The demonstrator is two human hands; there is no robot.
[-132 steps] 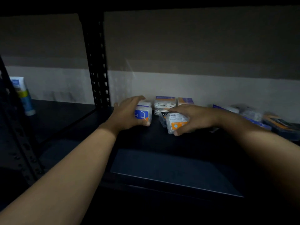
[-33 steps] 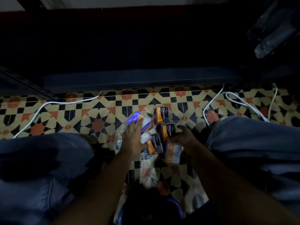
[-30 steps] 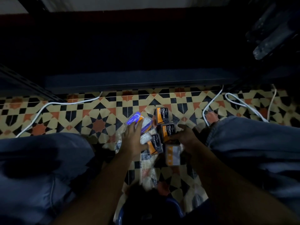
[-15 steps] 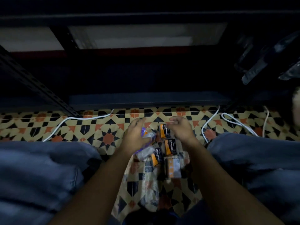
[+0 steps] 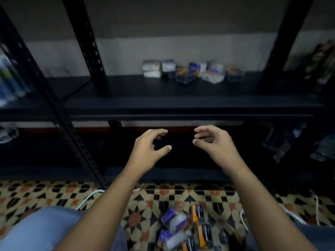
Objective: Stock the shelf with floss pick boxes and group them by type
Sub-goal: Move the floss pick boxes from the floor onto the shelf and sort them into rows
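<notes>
Several floss pick boxes (image 5: 192, 72) sit in a loose row at the back of the black shelf (image 5: 181, 105). More boxes lie on the tiled floor between my knees: purple and clear ones (image 5: 174, 221) beside black and orange ones (image 5: 201, 225). My left hand (image 5: 150, 149) and my right hand (image 5: 212, 140) are raised in front of the shelf's lower opening. Both hold nothing, with fingers loosely curled and the palms facing each other.
Black perforated uprights (image 5: 87, 42) stand left of the boxes, and another upright (image 5: 282, 42) stands right. Blue tubes (image 5: 9, 78) are on the shelf's left end, packets (image 5: 324, 62) on the right. White cables (image 5: 90, 196) cross the patterned floor. My knees flank the floor pile.
Both hands have lifted empty from the floor pile up to the front of the shelf. The view has tilted up from the floor to the shelf.
</notes>
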